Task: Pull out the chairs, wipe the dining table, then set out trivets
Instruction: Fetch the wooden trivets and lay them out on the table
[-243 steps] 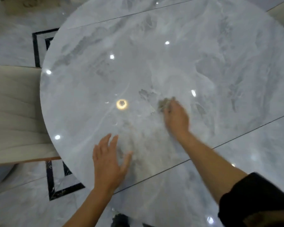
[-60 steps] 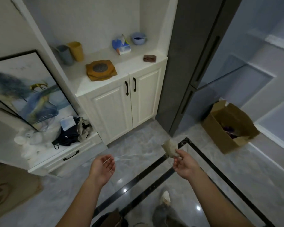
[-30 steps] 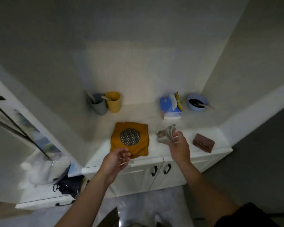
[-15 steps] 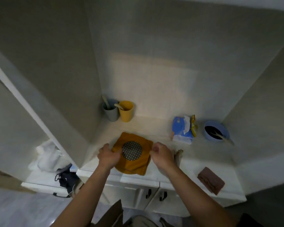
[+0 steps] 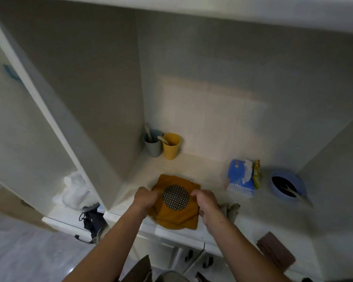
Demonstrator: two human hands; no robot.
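1. The orange trivets (image 5: 176, 208) sit at the near edge of the cabinet counter (image 5: 208, 169). They look like several layers stacked with corners offset, with a dark mesh disc on top.
2. The left hand (image 5: 145, 198) curls round the stack's left edge and the right hand (image 5: 207, 202) round its right edge. Gripping from both sides probably keeps the loose layers together for lifting.
3. A grey rag (image 5: 231, 208) lies crumpled on the counter just right of the right hand, and neither hand holds it. That suggests wiping is finished and both hands are free for the trivets.
4. Farther right, a blue tissue pack (image 5: 239, 180) and a blue bowl (image 5: 287, 187) stand well apart from the stack.
5. A grey cup (image 5: 153, 143) and a yellow cup (image 5: 171, 146) stand side by side at the far wall, out of the lifting path.
6. A brown block (image 5: 275, 255) lies near the right front corner.
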